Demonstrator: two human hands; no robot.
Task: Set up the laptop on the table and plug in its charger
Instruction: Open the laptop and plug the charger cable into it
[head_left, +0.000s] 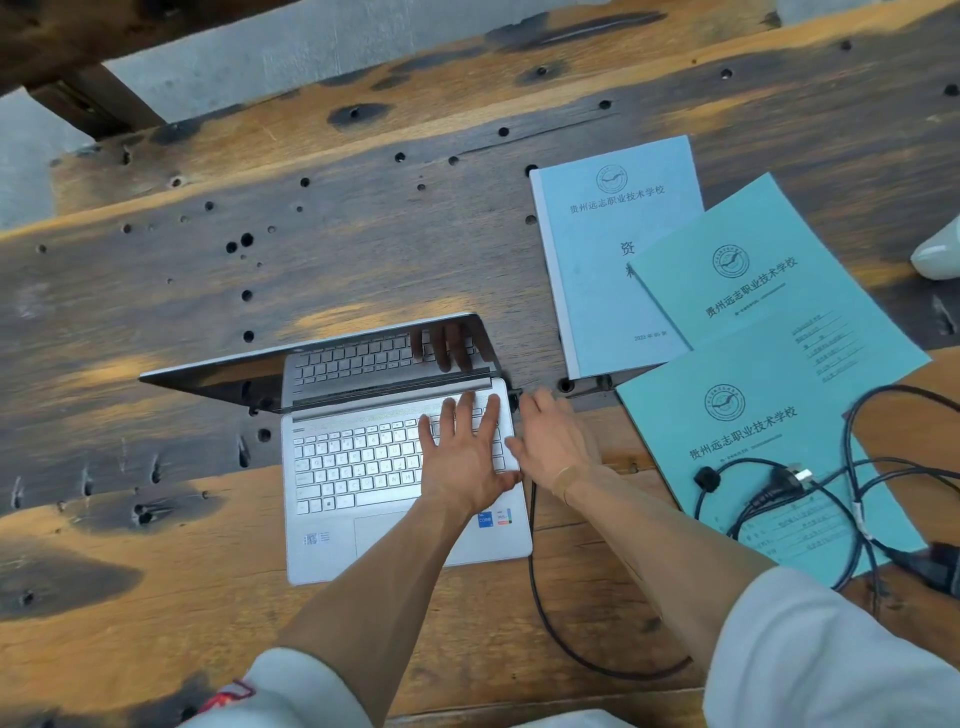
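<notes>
Head view, looking down. A silver laptop (395, 467) lies open on the worn, hole-pitted wooden table (260, 234), in the lower centre of the frame; its dark screen leans back and mirrors the keyboard and fingers. The left hand (465, 457) rests flat on the right half of the keyboard, fingers straight and spread, gripping nothing. The right hand (550, 441) sits just beside the laptop's right edge, near the hinge corner, fingers reaching toward a small dark plug (515, 400) at that edge; whether the fingers pinch the plug cannot be told. A black charger cable (540, 613) runs from beneath the right hand, down along the laptop's right side, and loops toward the lower right. More cable, a wall plug (784, 475) and a black power brick (940, 569) lie tangled at right, partly on the lowest of three pale blue booklets (737, 322), which overlap at centre right. White sleeves (831, 654) fill the bottom edge.
</notes>
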